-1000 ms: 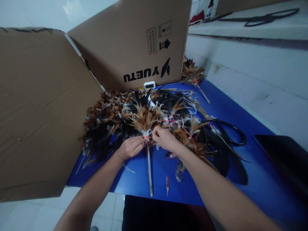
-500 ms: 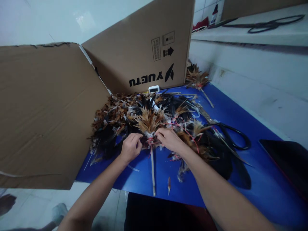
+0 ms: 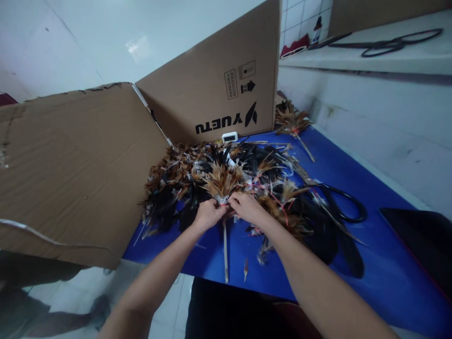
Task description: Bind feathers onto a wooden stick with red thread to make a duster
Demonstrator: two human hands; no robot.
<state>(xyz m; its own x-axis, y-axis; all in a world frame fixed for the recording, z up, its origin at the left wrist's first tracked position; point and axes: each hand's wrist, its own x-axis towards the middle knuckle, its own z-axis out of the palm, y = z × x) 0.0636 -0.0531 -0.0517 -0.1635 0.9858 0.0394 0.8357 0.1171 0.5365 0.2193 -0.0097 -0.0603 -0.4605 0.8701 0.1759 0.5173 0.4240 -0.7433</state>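
A feather duster (image 3: 222, 181) with brown and tan feathers lies in front of me, its thin wooden stick (image 3: 226, 254) pointing toward me. White and red binding wraps the neck where feathers meet stick. My left hand (image 3: 209, 214) is closed, thumb and fingers pinching at the left of this binding. From the right, my right hand (image 3: 245, 207) pinches the same neck, fingers bent together. The fingers partly hide the binding, so any loose string end between them cannot be made out. Red string (image 3: 271, 190) trails among feathers just right of my hands.
Loose brown and black feathers (image 3: 176, 174) heap up behind the duster on the blue table (image 3: 381, 263). Large scissors (image 3: 344, 202) lie at right, near a black flat object (image 3: 416, 245). A cardboard box (image 3: 169, 108) stands behind. Another duster (image 3: 293, 120) rests at the back.
My left hand has moved right and in to the duster's neck, closing the gap to the binding. My right hand stays at the neck. The camera view has shifted slightly.
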